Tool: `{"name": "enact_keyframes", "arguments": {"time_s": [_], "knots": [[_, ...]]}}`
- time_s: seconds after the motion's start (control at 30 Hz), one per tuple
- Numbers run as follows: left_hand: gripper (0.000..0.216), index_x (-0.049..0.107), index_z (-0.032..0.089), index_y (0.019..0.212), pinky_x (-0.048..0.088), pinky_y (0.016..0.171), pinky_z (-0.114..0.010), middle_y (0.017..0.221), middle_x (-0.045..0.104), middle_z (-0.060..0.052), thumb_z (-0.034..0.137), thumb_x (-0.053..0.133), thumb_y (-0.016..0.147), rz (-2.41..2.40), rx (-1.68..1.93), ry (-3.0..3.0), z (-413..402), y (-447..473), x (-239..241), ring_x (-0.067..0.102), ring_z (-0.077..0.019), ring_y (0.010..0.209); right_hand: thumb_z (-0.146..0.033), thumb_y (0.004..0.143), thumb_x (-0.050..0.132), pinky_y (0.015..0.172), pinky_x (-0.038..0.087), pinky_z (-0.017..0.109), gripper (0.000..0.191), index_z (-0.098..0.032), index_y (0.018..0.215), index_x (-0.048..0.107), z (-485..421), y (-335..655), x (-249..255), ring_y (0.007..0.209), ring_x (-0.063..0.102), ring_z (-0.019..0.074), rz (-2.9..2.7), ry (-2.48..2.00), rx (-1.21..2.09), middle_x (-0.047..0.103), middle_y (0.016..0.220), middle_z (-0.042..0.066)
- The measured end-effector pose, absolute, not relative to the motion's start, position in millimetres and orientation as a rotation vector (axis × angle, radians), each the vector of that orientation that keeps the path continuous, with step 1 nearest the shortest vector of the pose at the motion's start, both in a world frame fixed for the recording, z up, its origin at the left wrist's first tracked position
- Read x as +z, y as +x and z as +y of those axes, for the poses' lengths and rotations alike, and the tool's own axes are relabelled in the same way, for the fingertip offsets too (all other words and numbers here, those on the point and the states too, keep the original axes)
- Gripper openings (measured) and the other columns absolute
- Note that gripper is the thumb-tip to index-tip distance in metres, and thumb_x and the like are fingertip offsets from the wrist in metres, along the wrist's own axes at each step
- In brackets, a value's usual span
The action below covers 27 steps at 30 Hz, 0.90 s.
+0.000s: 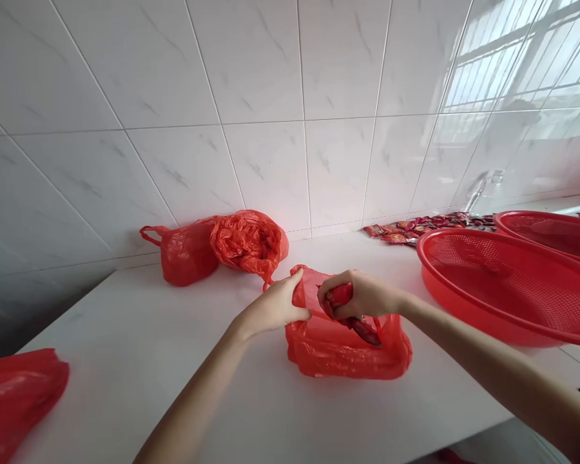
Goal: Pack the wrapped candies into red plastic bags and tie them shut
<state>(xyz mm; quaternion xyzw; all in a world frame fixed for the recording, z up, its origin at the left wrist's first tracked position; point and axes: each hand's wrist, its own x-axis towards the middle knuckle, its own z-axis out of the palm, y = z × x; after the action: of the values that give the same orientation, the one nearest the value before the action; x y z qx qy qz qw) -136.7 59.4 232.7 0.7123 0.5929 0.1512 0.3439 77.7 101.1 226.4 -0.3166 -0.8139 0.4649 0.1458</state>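
A red plastic bag (348, 357) lies on the white counter with its mouth spread wide. My left hand (278, 304) pinches the left edge of its opening between thumb and fingers. Over the mouth of the bag, my right hand (350, 293) is closed around several small red packets (339, 295), fingers curled and pointing left. Dark red packets (367, 332) also show just below that hand, at the inside of the bag. How full the bag is further down cannot be seen.
Against the tiled wall sit a tied red bag (186, 254) and a crumpled bundle of red bags (249, 241). Another red bag (19, 393) is at the front left. Two red mesh baskets (493, 290) stand right, with loose packets (430, 225) behind them.
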Motion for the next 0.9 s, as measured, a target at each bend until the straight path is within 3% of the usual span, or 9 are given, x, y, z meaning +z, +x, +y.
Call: {"name": "enact_keyframes", "arguments": {"time_s": [0.1,0.2,0.3,0.4,0.53,0.67,0.73,0.8,0.9], "knots": [[0.098,0.026,0.020,0.158,0.044,0.056,-0.027,0.123,0.067,-0.011,0.026,0.067,0.069,1.592,0.270,1.809,62,-138,233,0.068,-0.0217,0.076,-0.002,0.066,0.055,0.061,0.045,0.023,0.026,-0.020,0.079,0.067,107,67,200,0.073,0.061,0.0146,-2.493,-1.008,1.003,0.070,0.079,-0.001],[0.106,0.017,0.019,0.161,0.051,0.062,-0.029,0.153,0.045,-0.016,0.028,0.068,0.068,1.649,0.196,1.838,67,-141,229,0.069,-0.0286,0.101,-0.004,0.065,0.056,0.065,0.045,0.024,0.025,-0.021,0.079,0.067,113,68,187,0.078,0.061,0.0160,-2.525,-1.044,0.908,0.072,0.084,0.000],[0.104,0.023,0.019,0.159,0.054,0.079,-0.031,0.166,0.022,-0.015,0.025,0.069,0.066,1.745,0.140,1.913,73,-145,221,0.048,-0.0364,0.137,-0.010,0.068,0.060,0.066,0.046,0.025,0.020,-0.022,0.082,0.068,116,72,182,0.078,0.061,0.0167,-2.479,-1.084,0.904,0.071,0.084,-0.001],[0.093,0.033,0.021,0.154,0.052,0.095,-0.037,0.166,0.023,-0.014,0.023,0.068,0.067,1.763,0.161,2.009,76,-149,213,0.032,-0.0374,0.148,-0.022,0.072,0.068,0.068,0.049,0.028,0.016,-0.024,0.088,0.069,115,79,179,0.078,0.062,0.0183,-2.369,-1.085,0.960,0.070,0.086,0.000],[0.081,0.038,0.025,0.151,0.047,0.105,-0.045,0.163,0.030,-0.014,0.021,0.065,0.074,1.734,0.236,2.140,72,-147,209,0.037,-0.0374,0.146,-0.036,0.076,0.073,0.075,0.054,0.033,0.024,-0.024,0.098,0.072,116,86,172,0.083,0.066,0.0208,-2.186,-1.025,1.135,0.072,0.094,0.003],[0.061,0.052,0.024,0.141,0.044,0.110,-0.043,0.163,0.030,-0.011,0.009,0.053,0.082,1.648,0.440,2.415,66,-137,210,0.040,-0.0320,0.144,-0.048,0.078,0.074,0.073,0.057,0.034,0.042,-0.020,0.109,0.071,118,93,161,0.083,0.067,0.0206,-1.940,-0.971,1.321,0.071,0.100,0.006],[0.046,0.062,0.023,0.130,0.043,0.111,-0.039,0.154,0.044,-0.008,0.008,0.046,0.089,1.506,0.565,2.552,63,-129,210,0.046,-0.0268,0.139,-0.052,0.078,0.074,0.078,0.058,0.036,0.047,-0.020,0.112,0.072,118,96,158,0.091,0.067,0.0233,-1.870,-0.935,1.324,0.070,0.107,0.008],[0.038,0.067,0.024,0.119,0.049,0.104,-0.035,0.134,0.061,-0.007,0.011,0.042,0.094,1.330,0.522,2.603,61,-120,207,0.058,-0.0231,0.124,-0.054,0.079,0.074,0.088,0.057,0.041,0.048,-0.021,0.115,0.072,119,100,157,0.102,0.066,0.0272,-1.845,-0.934,1.267,0.070,0.114,0.009],[0.035,0.067,0.022,0.117,0.056,0.088,-0.037,0.113,0.069,-0.009,0.012,0.043,0.093,1.238,0.196,2.569,60,-106,193,0.068,-0.0246,0.100,-0.055,0.083,0.069,0.096,0.054,0.045,0.060,-0.023,0.133,0.062,117,107,156,0.106,0.066,0.0280,-1.849,-0.989,1.265,0.072,0.110,0.009]]}}
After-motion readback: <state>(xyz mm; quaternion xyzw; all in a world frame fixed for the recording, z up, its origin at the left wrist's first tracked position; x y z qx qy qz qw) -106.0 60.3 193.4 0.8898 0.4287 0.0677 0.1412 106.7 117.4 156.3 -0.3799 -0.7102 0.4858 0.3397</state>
